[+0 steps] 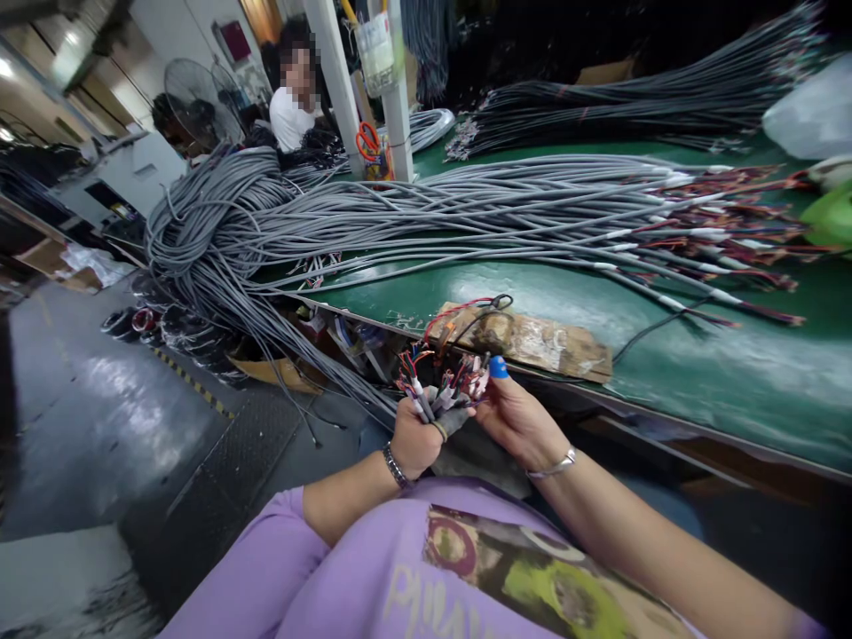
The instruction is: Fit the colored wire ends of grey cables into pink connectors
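My left hand [418,437] is wrapped round a bundle of grey cables [426,404] just in front of my body. Out of the top of this fist stick stripped cable ends with thin red, black, blue and white wires [414,362]. A dark covering sits on some of the left fingers. My right hand [523,422] is closed at the right side of the bundle, its fingers against the pinkish-white wire ends [474,377]. Its thumb has a blue covering [498,367] on the tip. Fine detail between the right fingertips is hard to see.
A long pile of grey cables [466,209] lies across the green table [666,355]. On the table's near edge is a worn wooden board [539,342] with red and black leads. Black cable bundles [619,106] lie behind. A person [293,115] sits beyond the white post [399,115].
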Motion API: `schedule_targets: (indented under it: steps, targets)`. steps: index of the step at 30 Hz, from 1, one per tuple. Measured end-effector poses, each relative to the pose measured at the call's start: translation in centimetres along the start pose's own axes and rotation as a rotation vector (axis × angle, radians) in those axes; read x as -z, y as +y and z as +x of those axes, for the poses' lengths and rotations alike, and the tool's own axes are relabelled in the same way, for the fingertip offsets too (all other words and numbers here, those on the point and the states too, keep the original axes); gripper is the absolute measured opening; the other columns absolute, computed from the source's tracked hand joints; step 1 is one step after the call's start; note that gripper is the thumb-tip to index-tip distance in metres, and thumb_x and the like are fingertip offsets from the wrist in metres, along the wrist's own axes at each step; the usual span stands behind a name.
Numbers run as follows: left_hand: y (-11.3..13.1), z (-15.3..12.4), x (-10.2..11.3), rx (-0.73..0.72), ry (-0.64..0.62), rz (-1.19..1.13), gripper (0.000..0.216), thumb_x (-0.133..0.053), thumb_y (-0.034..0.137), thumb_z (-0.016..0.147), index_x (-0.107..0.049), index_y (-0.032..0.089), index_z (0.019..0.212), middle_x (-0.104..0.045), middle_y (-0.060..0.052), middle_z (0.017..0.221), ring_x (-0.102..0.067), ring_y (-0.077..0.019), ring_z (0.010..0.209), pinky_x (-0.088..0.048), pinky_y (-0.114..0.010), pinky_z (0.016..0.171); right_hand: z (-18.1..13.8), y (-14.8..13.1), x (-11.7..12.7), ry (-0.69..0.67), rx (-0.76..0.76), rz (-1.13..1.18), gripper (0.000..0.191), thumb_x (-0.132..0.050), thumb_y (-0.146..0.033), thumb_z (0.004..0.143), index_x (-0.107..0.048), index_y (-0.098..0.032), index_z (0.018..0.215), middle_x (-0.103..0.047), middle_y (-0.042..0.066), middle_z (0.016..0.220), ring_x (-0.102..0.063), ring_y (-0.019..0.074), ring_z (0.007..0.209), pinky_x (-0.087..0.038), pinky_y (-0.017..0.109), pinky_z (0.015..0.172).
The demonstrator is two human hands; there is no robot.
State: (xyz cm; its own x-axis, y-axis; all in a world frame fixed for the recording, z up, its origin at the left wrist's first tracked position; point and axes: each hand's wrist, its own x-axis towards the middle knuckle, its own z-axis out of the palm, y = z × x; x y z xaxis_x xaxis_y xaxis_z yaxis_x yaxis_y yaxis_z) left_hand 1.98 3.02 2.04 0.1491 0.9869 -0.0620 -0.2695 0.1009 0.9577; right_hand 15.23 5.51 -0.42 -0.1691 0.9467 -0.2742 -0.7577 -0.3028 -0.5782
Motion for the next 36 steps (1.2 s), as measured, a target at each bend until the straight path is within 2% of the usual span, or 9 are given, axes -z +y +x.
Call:
schedule_targets:
  steps: [11,16,20,24,28,32,36]
  targets:
    - [-0.4,-0.1,0.1,0.007,-0.023,0.06,0.028,-0.084,0.033,0.057,-0.074,0.015,0.075,-0.072,-0.004,0.073,-0.067,-0.0195,0.073,-0.054,-0.034,0.078,-0.5,-0.2,-1.1,-0.015,0.018,-0.004,0.037,-0.08,-0.053,0.062,-0.068,-0.02,0.074,-0.068,0.002,0.065,-0.06,0.0185,0.058,-0.053,0.034,0.059]
    - [-0.4,0.0,0.1,0.007,-0.063,0.088,0.025,-0.082,0.033,0.061,-0.075,0.015,0.078,-0.072,-0.004,0.076,-0.066,-0.0192,0.076,-0.052,-0.034,0.08,-0.8,-0.3,-1.4,-0.037,0.024,-0.044,0.036,-0.075,-0.057,0.068,-0.067,-0.022,0.073,-0.068,0.003,0.066,-0.062,0.0211,0.064,-0.054,0.035,0.06]
    - [-0.2,-0.2,0.1,0.02,-0.071,0.091,0.026,-0.082,0.033,0.062,-0.075,0.015,0.079,-0.072,-0.005,0.077,-0.065,-0.0195,0.076,-0.052,-0.035,0.079,-0.8,-0.3,-1.6,-0.029,0.036,-0.074,0.037,-0.072,-0.059,0.07,-0.066,-0.022,0.074,-0.066,0.002,0.062,-0.061,0.0212,0.062,-0.05,0.033,0.053]
    - [0.0,-0.3,0.2,0.027,-0.067,0.098,0.027,-0.082,0.033,0.061,-0.074,0.015,0.078,-0.072,-0.005,0.075,-0.065,-0.019,0.074,-0.052,-0.033,0.076,-0.8,-0.3,-1.6,-0.034,0.03,-0.055,0.038,-0.073,-0.058,0.069,-0.065,-0.021,0.075,-0.064,0.001,0.06,-0.056,0.0173,0.054,-0.043,0.028,0.044]
    - [0.2,-0.3,0.2,0.024,-0.055,0.085,0.026,-0.083,0.033,0.06,-0.074,0.014,0.076,-0.07,-0.003,0.07,-0.063,-0.0163,0.068,-0.051,-0.029,0.066,-1.0,-0.4,-1.1,-0.054,-0.006,-0.041,0.04,-0.07,-0.061,0.07,-0.066,-0.022,0.077,-0.064,0.0,0.064,-0.055,0.0156,0.054,-0.043,0.027,0.046]
    - [0.0,-0.7,0.6,0.056,-0.008,0.079,0.029,-0.085,0.03,0.056,-0.074,0.014,0.078,-0.07,-0.002,0.068,-0.06,-0.0133,0.062,-0.049,-0.025,0.06,-1.1,-0.6,0.2,-0.04,-0.063,-0.021,0.043,-0.064,-0.066,0.073,-0.067,-0.024,0.081,-0.065,0.0,0.068,-0.058,0.0147,0.059,-0.049,0.027,0.055]
    - [-0.6,-0.9,1.4,0.105,0.002,0.049,0.033,-0.086,0.031,0.055,-0.072,0.013,0.079,-0.07,-0.003,0.071,-0.062,-0.0147,0.063,-0.05,-0.026,0.058,-0.9,-0.6,1.7,0.002,-0.09,-0.045,0.04,-0.064,-0.063,0.075,-0.064,-0.024,0.074,-0.067,0.001,0.071,-0.06,0.0139,0.063,-0.051,0.026,0.061]
